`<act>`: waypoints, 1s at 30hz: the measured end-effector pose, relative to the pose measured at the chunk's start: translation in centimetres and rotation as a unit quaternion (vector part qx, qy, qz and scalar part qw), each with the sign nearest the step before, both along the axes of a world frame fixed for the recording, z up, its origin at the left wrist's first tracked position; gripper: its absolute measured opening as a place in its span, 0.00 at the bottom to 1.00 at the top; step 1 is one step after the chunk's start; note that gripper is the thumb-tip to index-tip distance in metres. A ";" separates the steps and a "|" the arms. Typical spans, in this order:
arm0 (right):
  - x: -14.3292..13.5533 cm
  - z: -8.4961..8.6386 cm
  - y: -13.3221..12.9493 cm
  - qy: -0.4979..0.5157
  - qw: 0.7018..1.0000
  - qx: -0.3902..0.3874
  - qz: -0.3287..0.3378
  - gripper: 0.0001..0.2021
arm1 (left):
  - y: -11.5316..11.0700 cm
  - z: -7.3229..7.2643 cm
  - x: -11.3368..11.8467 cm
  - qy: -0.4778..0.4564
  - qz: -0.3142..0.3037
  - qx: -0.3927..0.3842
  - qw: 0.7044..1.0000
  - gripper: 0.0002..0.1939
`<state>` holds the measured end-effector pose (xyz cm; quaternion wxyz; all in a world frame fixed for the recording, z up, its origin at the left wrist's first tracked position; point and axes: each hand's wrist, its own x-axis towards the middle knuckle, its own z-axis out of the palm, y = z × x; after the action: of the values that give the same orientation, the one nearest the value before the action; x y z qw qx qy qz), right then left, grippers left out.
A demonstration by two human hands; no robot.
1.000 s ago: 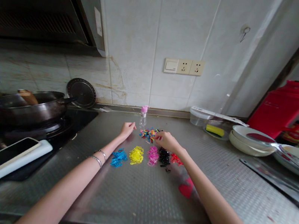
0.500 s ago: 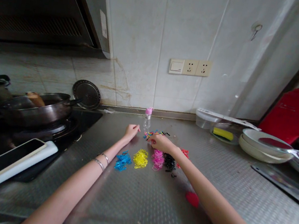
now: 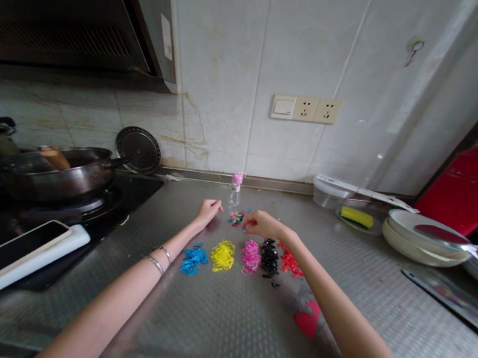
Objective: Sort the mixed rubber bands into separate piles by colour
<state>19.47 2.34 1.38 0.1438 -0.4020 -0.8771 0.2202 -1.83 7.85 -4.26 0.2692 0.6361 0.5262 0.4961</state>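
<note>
My left hand rests on the metal counter with its fingers curled closed; whether anything is inside is hidden. My right hand is bent down at the right edge of a mixed-colour heap of small rubber bands, fingers pinched together; what they hold is too small to make out. Nearer to me lie separate piles of blue bands, yellow bands, pink bands, black bands and red bands. Behind the heap stands a small clear bottle with a pink top.
At the left, a phone lies beside the stove, which holds a pan. To the right are a clear tub, a yellow sponge, stacked bowls, a knife and a red thermos.
My right hand has shifted slightly right, uncovering more of the mixed heap and the black and red piles. My left hand stays in place.
</note>
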 end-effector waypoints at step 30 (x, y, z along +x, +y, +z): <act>4.6 0.8 2.1 -0.001 0.991 -0.017 -0.132 0.12 | -1.4 1.3 1.1 0.105 -0.103 0.026 0.989 0.13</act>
<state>24.10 4.48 2.17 0.1638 -0.5171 -0.8125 0.2135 -0.72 6.49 -2.96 0.2451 0.7424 0.4702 0.4095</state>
